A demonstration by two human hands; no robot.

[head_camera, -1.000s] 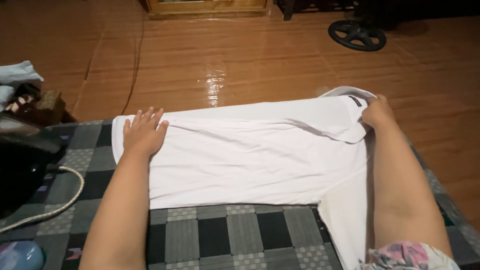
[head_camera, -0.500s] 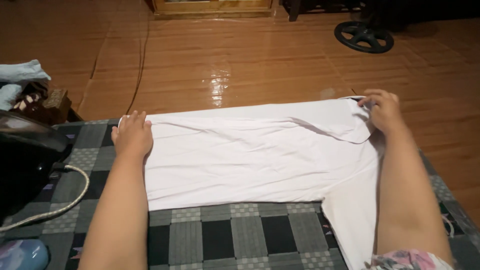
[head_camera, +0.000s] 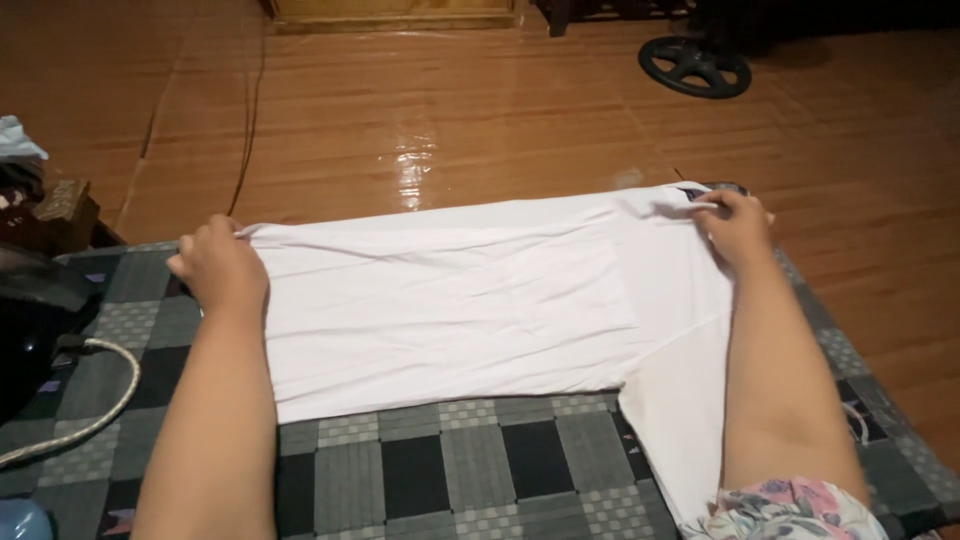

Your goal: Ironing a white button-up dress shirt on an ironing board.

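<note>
The white shirt (head_camera: pixel 450 310) lay spread flat across the checked mat (head_camera: pixel 470 480) on the wooden floor (head_camera: pixel 450 110). The left hand (head_camera: pixel 220 270) had its fingers curled shut on the shirt's hem edge, and the right hand (head_camera: pixel 738 228) pinched the collar end, fingers narrow on the cloth. Both pulled outward, so the step looked like stretching and smoothing the shirt. 1 sleeve trailed down beside the right forearm. The black iron (head_camera: pixel 35 330) with its braided cord (head_camera: pixel 90 410) sat well apart at the left. The next move seemingly called for even tension before letting go.
</note>
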